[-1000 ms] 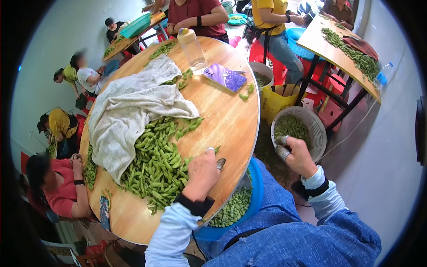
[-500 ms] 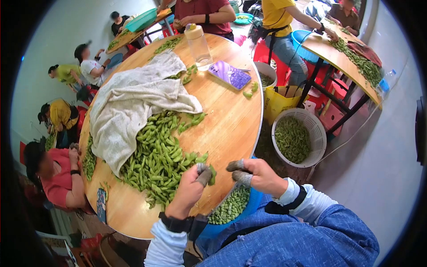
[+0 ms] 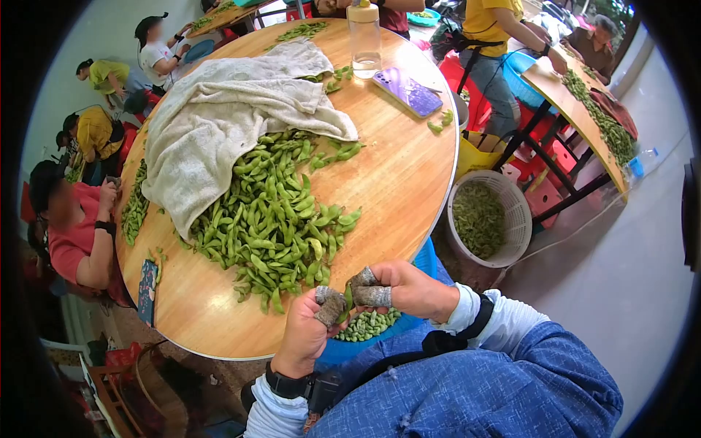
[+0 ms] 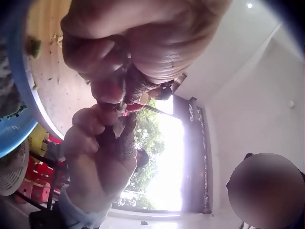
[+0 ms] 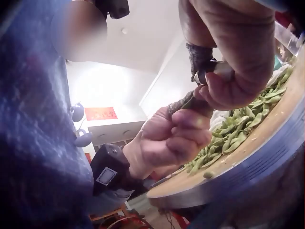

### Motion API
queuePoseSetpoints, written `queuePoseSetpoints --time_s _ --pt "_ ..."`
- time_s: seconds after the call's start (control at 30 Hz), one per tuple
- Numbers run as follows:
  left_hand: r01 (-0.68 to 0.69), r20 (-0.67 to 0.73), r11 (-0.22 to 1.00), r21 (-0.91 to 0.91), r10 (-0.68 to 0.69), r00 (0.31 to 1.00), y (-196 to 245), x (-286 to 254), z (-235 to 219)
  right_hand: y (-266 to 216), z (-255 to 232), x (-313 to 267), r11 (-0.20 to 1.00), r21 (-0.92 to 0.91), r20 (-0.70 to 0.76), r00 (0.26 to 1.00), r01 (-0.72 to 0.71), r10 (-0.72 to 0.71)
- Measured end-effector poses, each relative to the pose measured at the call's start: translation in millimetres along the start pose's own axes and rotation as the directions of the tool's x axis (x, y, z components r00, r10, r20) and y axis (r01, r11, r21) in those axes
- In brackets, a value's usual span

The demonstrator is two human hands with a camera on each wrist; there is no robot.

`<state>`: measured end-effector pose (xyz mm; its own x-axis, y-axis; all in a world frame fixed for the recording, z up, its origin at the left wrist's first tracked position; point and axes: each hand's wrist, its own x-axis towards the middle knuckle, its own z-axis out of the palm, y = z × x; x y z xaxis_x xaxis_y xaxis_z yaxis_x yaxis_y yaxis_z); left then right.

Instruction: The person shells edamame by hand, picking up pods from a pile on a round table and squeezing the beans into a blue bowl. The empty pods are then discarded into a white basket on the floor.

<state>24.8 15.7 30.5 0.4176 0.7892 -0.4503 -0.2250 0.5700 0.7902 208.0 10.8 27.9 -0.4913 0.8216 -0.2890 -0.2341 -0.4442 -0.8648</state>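
Note:
My left hand (image 3: 303, 336) and right hand (image 3: 416, 290) meet over the table's near edge, with worn grey finger covers on thumbs and forefingers. Between the fingertips is a green edamame pod (image 3: 348, 298), which both hands pinch. The left wrist view and right wrist view also show the fingertips close together, with the pod largely hidden. Below the hands, a blue basin (image 3: 426, 257) holds shelled green beans (image 3: 369, 326). A large heap of edamame pods (image 3: 270, 212) lies just beyond my left hand, partly under a grey-white cloth (image 3: 212, 124).
On the round table (image 3: 394, 175) stand a water bottle (image 3: 364, 44) and a purple phone (image 3: 409, 93); another phone (image 3: 147, 292) lies at the left edge. A white basket (image 3: 520, 219) of green pods or husks sits on the floor at right. Several people work around nearby tables.
My right hand has come left from above the white basket to meet my left hand. The left hand has lifted a pod from the table and brought it over the basin.

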Motion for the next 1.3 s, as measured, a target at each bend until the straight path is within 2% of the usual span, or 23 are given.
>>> queuePoseSetpoints --time_s 0.17,0.27,0.33,0.43,0.53,0.57,0.6,0.63,0.67,0.77,0.87,0.9,0.97,1.03,1.1,1.17,1.27,1.3 --pt "-0.007 0.001 1.0 -0.018 0.007 1.0 -3.1 -0.5 -3.2 -4.2 2.7 0.1 0.999 -0.043 -0.015 1.0 -0.012 0.012" --pt "-0.027 -0.015 0.999 -0.045 0.026 1.0 -3.3 -1.4 1.1 4.8 2.9 3.4 0.998 0.01 0.0 0.998 0.068 -0.068" --pt "-0.063 -0.016 0.997 -0.041 0.063 0.998 -5.5 -1.5 1.6 8.2 2.9 4.7 0.997 -0.017 -0.008 0.997 0.076 -0.076" --pt "-0.059 -0.033 0.998 -0.01 0.059 0.998 -2.2 -0.9 4.7 9.2 5.3 5.4 0.996 -0.035 -0.046 0.995 0.086 -0.087" --pt "-0.092 0.022 0.986 0.139 0.09 0.996 -10.4 4.4 -7.6 11.3 1.1 7.3 0.995 -0.029 -0.068 0.993 0.092 -0.094" --pt "-0.245 0.027 0.889 0.387 0.255 0.967 -12.6 4.0 -5.6 12.4 -0.7 7.3 0.996 -0.022 -0.072 0.993 0.092 -0.093" --pt "-0.365 0.073 0.708 0.605 0.407 0.91 -13.2 2.0 1.7 9.2 -1.1 4.8 0.994 -0.042 -0.091 0.99 0.102 -0.106" --pt "-0.439 0.156 0.461 0.771 0.532 0.832 -12.3 -0.4 6.6 3.3 -1.1 1.2 0.992 -0.062 -0.108 0.987 0.112 -0.118" --pt "-0.465 0.27 0.202 0.862 0.593 0.759 -8.3 -1.8 9.1 -0.5 -1.2 -0.5 0.989 -0.082 -0.126 0.983 0.121 -0.131" --pt "-0.416 0.366 -0.071 0.907 0.625 0.69 -10.7 -1.1 9.2 -3.2 -2.2 -0.3 0.988 -0.107 -0.06 0.992 0.108 -0.115" --pt "-0.467 0.282 0.185 0.864 0.591 0.756 -23.3 2.8 1.1 0.0 -4.8 -1.4 0.988 -0.048 -0.009 0.989 0.145 -0.146" --pt "-0.49 0.221 0.377 0.786 0.569 0.792 -29.2 4.1 -1.6 2.7 -4.8 -1.0 0.987 -0.016 -0.011 0.987 0.158 -0.158" --pt "-0.469 0.124 0.703 0.534 0.484 0.866 -38.1 5.8 -4.6 9.2 -3.7 1.8 0.982 0.048 -0.017 0.983 0.185 -0.184" --pt "-0.334 0.036 0.908 0.252 0.337 0.941 -34.7 3.0 -0.8 13.8 -2.8 6.4 0.969 0.048 0.017 0.97 0.242 -0.243" --pt "-0.194 0.032 0.98 -0.038 0.195 0.98 -32.3 2.0 -0.4 17.7 -4.6 11.1 0.96 0.048 0.054 0.959 0.277 -0.279" --pt "-0.064 0.092 0.953 -0.295 0.095 0.991 -30.3 1.8 -2.6 20.4 -6.9 14.1 0.956 0.047 0.093 0.952 0.29 -0.293" --pt "0.022 0.121 0.935 -0.355 0.022 0.992 -27.4 2.1 -4.0 16.5 -9.0 14.1 0.97 0.054 0.132 0.961 0.239 -0.244" --pt "-0.03 0.082 0.98 -0.197 0.047 0.996 -24.6 2.1 -4.6 13.8 -8.3 13.6 0.965 -0.003 0.104 0.96 0.261 -0.259"
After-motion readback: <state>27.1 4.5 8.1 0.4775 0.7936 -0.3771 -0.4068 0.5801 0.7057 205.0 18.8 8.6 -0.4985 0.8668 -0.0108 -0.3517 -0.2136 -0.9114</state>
